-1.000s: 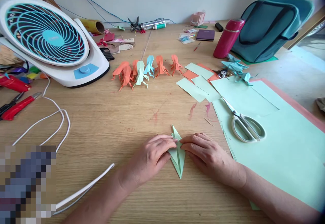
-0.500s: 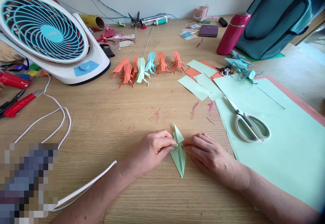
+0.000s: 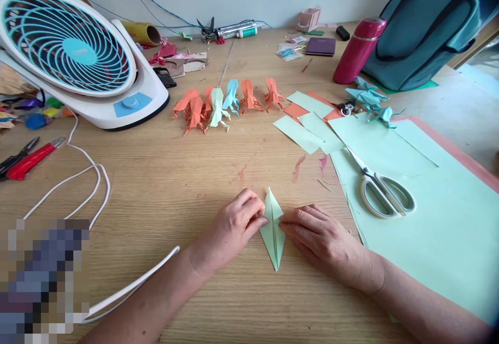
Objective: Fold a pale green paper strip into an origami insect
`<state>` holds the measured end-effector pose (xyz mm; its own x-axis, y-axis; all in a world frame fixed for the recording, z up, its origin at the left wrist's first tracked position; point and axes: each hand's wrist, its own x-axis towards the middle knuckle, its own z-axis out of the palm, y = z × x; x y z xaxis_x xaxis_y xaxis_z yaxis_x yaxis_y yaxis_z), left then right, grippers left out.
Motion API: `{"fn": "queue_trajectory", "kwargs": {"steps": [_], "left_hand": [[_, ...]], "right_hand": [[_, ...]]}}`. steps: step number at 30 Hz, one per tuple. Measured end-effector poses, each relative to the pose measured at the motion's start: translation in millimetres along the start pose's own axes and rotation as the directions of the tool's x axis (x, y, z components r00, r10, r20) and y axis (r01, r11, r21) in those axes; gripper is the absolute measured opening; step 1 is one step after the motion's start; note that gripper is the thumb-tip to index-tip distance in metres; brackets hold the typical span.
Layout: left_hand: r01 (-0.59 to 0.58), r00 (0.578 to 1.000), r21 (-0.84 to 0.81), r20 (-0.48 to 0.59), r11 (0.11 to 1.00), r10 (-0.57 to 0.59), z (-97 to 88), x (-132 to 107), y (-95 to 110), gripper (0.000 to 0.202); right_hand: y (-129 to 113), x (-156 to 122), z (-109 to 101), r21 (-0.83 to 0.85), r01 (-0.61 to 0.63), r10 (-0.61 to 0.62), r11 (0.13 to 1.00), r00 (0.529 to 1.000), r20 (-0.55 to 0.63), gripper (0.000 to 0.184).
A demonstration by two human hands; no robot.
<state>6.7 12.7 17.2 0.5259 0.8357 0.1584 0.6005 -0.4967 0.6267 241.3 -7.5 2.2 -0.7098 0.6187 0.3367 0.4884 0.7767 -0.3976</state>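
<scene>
A pale green folded paper (image 3: 275,232), long and diamond-shaped with a crease down its middle, lies on the wooden table in front of me. My left hand (image 3: 244,219) pinches its left edge between thumb and curled fingers. On the opposite side, my right hand (image 3: 322,232) grips the right corner, fingertips pressed together on the paper. Beyond my hands stand several folded paper figures in orange, blue and pale green (image 3: 217,107).
Scissors (image 3: 384,193) lie on large green sheets (image 3: 424,250) to the right. Smaller cut papers (image 3: 298,133), a magenta bottle (image 3: 356,53) and a teal bag (image 3: 424,32) are behind. At left are a fan (image 3: 78,48), its white cable and a red-handled cutter (image 3: 31,162).
The small flap my left fingers held at the paper's centre now lies flat, leaving a smooth diamond. My left fingers have lifted and curled slightly. A red object at far left has gone from view.
</scene>
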Motion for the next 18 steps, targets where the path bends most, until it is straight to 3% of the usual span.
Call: {"fn": "queue_trajectory", "kwargs": {"steps": [3, 6, 11, 18], "left_hand": [[-0.084, 0.996, 0.054, -0.021, 0.995, 0.085, 3.7, -3, -1, 0.011], [-0.18, 0.981, 0.196, -0.042, 0.964, 0.192, 6.6, -8, 1, 0.016], [-0.37, 0.911, 0.428, -0.007, 0.825, 0.412, 5.4, -20, 4, 0.022], [-0.415, 0.906, 0.509, 0.162, 0.754, 0.39, 2.1, -36, 5, 0.039]], "right_hand": [[-1, 0, 0, -0.009, 0.008, -0.008, 1.0, 1.0, -0.002, 0.023], [-1, 0, -1, -0.017, 0.013, -0.013, 1.0, 1.0, 0.003, 0.025], [-1, 1, -3, -0.019, 0.026, -0.026, 0.999, 1.0, -0.005, 0.024], [-1, -1, -3, -0.035, 0.04, -0.041, 0.999, 0.999, -0.006, 0.025]]}}
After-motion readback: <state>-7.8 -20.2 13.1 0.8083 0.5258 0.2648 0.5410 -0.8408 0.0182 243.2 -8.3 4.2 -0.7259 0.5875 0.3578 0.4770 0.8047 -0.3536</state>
